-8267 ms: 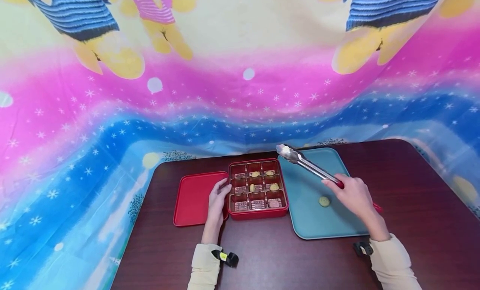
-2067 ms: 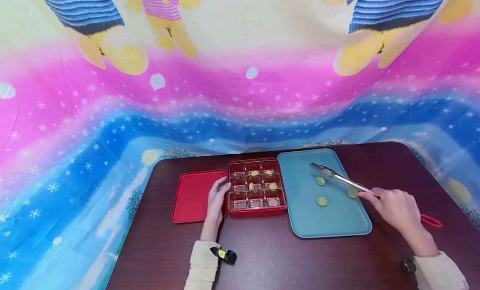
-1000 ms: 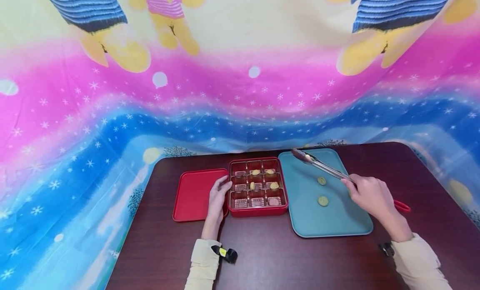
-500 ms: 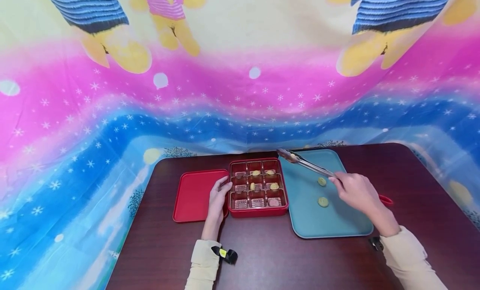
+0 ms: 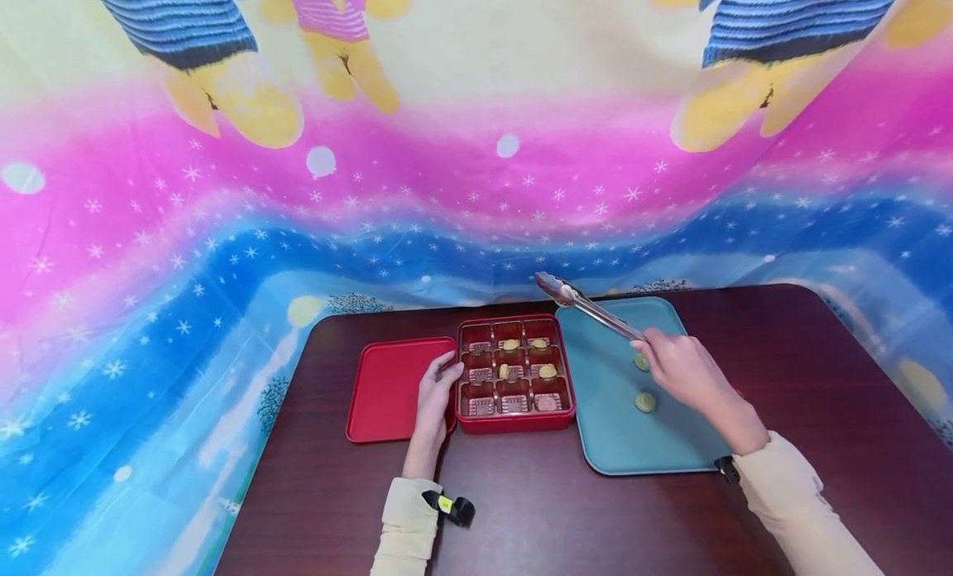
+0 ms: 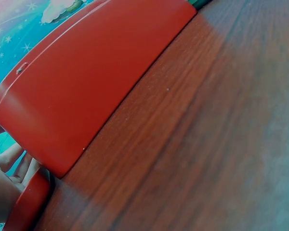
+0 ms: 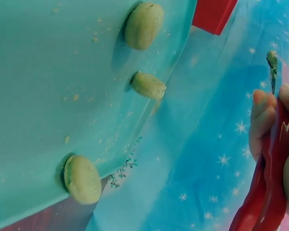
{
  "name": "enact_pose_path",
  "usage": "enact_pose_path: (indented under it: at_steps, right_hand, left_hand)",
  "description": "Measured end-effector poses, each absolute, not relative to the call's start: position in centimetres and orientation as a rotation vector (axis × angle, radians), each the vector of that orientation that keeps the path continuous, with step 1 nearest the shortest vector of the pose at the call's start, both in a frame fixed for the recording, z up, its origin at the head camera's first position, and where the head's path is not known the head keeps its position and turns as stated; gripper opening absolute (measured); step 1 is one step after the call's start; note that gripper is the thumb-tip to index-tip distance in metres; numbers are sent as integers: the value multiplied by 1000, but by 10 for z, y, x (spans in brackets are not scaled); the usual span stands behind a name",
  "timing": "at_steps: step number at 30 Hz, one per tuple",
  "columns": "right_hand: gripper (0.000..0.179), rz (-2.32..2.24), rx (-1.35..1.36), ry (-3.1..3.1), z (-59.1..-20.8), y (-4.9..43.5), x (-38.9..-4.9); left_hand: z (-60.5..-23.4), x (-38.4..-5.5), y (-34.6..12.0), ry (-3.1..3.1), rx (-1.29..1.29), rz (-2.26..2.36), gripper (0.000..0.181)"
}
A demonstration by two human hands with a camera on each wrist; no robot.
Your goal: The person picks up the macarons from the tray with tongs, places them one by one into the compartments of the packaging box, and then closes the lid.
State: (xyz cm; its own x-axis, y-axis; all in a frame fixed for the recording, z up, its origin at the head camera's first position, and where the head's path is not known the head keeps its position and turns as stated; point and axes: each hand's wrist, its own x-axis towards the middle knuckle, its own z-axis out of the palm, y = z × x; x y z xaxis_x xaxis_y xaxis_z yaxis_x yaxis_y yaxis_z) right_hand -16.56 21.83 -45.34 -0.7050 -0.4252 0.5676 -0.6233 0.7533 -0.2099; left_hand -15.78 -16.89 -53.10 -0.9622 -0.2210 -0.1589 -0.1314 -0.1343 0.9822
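In the head view my right hand (image 5: 688, 373) grips metal tongs (image 5: 596, 313) with red handles (image 7: 269, 178). The tongs slant up to the left, their tips above the back edge of the teal tray (image 5: 625, 444). A small yellowish-green lump (image 7: 272, 58) shows at the tips; I cannot tell whether it is a cookie. My left hand (image 5: 433, 394) rests with loosely extended fingers against the left wall of the red box (image 5: 514, 424). Yellow cookies (image 5: 547, 371) lie in several of its clear compartments. Pale green cookies (image 7: 143, 26) sit on the tray, one hidden by my right hand in the head view.
A flat red lid (image 5: 387, 394) lies left of the box, partly under my left hand. The dark wood table (image 5: 506, 493) stretches in front of the box. A patterned cloth (image 5: 476, 187) hangs behind and beside the table. Crumbs dot the tray.
The tongs have swung left and upward from over the tray, toward the box's back right corner, carried by my right hand. My left hand has stayed at the box.
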Motion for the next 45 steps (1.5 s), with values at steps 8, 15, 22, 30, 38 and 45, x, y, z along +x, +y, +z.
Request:
enact_pose_path:
  at_steps: [8, 15, 22, 30, 38, 45]
  right_hand:
    - [55, 515, 846, -2446, -447, 198, -173]
    - [58, 491, 875, -2542, -447, 179, -176]
    - [68, 483, 903, -2609, -448, 163, -177]
    - [34, 427, 932, -2632, -451, 142, -179]
    - [27, 398, 956, -2625, -461, 120, -181]
    - [26, 401, 922, -2647, -468, 109, -184]
  left_hand:
    - [-515, -152, -167, -2040, 403, -2277, 45]
    - [-502, -147, -166, -2071, 398, -2276, 44]
    - [-528, -158, -168, -2041, 419, -2289, 50]
    - [-532, -158, -167, -2013, 428, -2273, 48]
    - [-532, -158, -169, -2016, 436, -2282, 48]
    - [-531, -159, -168, -2011, 432, -2289, 49]
